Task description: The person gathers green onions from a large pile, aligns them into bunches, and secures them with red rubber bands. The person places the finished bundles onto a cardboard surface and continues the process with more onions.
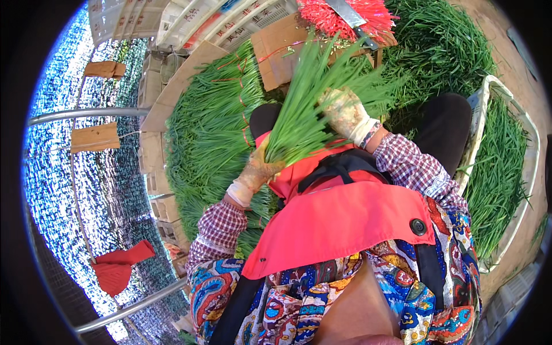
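My left hand point(255, 170), in a stained glove, grips the lower ends of a loose bunch of green Chinese chives point(297, 116) above my lap. The bunch fans upward, slightly blurred. On its right side my gloved right hand point(345, 110) is curled against the leaves, some blades spreading beyond it; whether its fingers are closed on them is hard to see. Beyond the bunch, a cleaver point(347, 14) rests on a heap of red plastic ties point(315, 17), beside a cardboard sheet point(276, 47) with green trimmings.
Tied chive bundles point(207, 116) are stacked at left along a concrete block wall point(151, 82). Loose chives point(440, 43) are heaped at the upper right. A white plastic crate point(474, 142) holding chives stands by my right knee. Printed white crates point(215, 21) stand at the top.
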`<state>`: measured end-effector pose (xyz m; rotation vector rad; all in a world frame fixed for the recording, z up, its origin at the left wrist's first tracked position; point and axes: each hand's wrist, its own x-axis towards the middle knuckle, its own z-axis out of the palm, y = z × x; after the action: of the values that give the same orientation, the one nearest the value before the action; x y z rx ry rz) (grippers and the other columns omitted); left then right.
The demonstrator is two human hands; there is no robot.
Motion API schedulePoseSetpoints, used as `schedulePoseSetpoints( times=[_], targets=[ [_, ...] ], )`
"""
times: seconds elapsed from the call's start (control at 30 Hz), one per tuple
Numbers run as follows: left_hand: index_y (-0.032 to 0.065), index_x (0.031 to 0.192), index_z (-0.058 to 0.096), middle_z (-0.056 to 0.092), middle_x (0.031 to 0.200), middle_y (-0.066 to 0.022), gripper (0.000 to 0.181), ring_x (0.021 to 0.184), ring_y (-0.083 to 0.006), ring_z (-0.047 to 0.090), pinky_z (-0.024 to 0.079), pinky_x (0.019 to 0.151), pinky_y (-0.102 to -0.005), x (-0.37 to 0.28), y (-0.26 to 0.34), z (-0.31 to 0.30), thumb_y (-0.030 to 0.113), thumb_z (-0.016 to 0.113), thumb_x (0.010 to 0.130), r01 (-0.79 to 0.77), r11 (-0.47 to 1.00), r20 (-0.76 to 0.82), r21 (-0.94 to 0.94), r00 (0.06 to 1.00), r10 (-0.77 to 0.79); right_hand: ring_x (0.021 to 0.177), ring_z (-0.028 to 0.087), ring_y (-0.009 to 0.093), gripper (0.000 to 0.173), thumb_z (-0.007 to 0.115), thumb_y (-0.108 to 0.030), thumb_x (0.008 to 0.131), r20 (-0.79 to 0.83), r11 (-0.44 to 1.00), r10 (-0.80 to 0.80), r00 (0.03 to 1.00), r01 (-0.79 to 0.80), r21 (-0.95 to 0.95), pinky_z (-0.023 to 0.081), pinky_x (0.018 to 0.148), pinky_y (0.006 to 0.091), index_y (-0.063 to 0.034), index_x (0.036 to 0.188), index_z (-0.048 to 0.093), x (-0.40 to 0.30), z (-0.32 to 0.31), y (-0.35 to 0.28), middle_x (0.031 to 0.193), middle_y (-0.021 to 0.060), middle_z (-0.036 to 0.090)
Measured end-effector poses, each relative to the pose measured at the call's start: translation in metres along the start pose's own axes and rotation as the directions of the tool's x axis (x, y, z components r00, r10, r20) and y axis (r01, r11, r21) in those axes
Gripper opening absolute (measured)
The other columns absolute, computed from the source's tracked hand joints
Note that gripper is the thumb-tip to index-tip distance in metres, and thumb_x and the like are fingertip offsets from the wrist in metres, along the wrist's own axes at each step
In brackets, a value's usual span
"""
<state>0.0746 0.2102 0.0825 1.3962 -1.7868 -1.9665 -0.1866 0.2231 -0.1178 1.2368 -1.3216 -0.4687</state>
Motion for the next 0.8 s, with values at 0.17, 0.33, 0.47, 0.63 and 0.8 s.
schedulePoseSetpoints(
  times=[0.17, 0.33, 0.47, 0.63, 0.8],
  targets=[
    [0.0215, 0.139, 0.044, 0.060, 0.102, -0.0135, 0.080, 0.084, -0.0290, 0.061, 0.050, 0.074, -0.0373, -0.004, 0.008, -0.011, -0.005, 0.064, 0.067, -0.289, 0.398, 0.056, 0.871, 0.862, 0.504, 0.085, 0.060, 0.028, 0.030, 0.053, -0.027, 0.087, 0.273, 0.617, 0.021, 0.962, -0.227, 0.753, 0.051, 0.069, 0.0375, -0.0092, 0.112, 0.056, -0.038, 0.024, 0.002, 0.096, 0.0090, 0.061],
    [0.0296, 0.137, 0.045, 0.057, 0.108, -0.0172, 0.090, 0.088, -0.0360, 0.060, 0.052, 0.074, -0.0404, -0.046, -0.014, -0.042, -0.010, 0.061, 0.057, -0.077, 0.153, -0.015, 0.985, 0.851, 0.525, 0.074, 0.060, 0.021, 0.010, 0.060, -0.006, 0.082, 0.712, -0.236, -0.053, 0.701, -0.701, 0.673, 0.050, 0.067, 0.0333, -0.0099, 0.091, 0.059, -0.087, 0.066, 0.116, 0.080, 0.0081, 0.060],
    [0.0274, 0.142, 0.039, 0.054, 0.118, -0.0186, 0.095, 0.095, -0.0397, 0.057, 0.051, 0.077, -0.0428, -0.078, -0.053, -0.071, -0.008, 0.064, 0.057, -0.021, 0.041, -0.003, 0.999, 0.862, 0.507, 0.083, 0.060, 0.021, 0.027, 0.061, -0.009, 0.085, 0.768, -0.395, 0.021, 0.640, -0.701, 0.594, 0.050, 0.076, 0.0322, -0.0051, 0.112, 0.057, -0.086, 0.074, 0.153, 0.101, 0.0113, 0.056],
    [0.0214, 0.142, 0.040, 0.055, 0.116, -0.0178, 0.091, 0.096, -0.0381, 0.056, 0.050, 0.076, -0.0431, -0.083, -0.071, -0.065, -0.009, 0.064, 0.060, -0.014, 0.152, -0.072, 0.988, 0.838, 0.542, 0.093, 0.059, 0.025, 0.023, 0.061, -0.015, 0.087, 0.386, -0.391, 0.261, 0.885, -0.269, 0.880, 0.048, 0.084, 0.0348, -0.0088, 0.109, 0.063, -0.022, 0.036, 0.161, 0.101, 0.0109, 0.061],
    [0.0241, 0.139, 0.044, 0.055, 0.117, -0.0186, 0.081, 0.094, -0.0382, 0.057, 0.050, 0.076, -0.0436, -0.086, -0.075, -0.063, -0.002, 0.067, 0.066, 0.023, 0.090, -0.070, 0.996, 0.819, 0.569, 0.098, 0.057, 0.029, 0.025, 0.055, -0.023, 0.091, 0.313, -0.504, 0.026, 0.949, -0.258, 0.824, 0.047, 0.087, 0.0370, -0.0094, 0.111, 0.063, 0.023, 0.017, 0.106, 0.099, 0.0124, 0.062]
  ],
)
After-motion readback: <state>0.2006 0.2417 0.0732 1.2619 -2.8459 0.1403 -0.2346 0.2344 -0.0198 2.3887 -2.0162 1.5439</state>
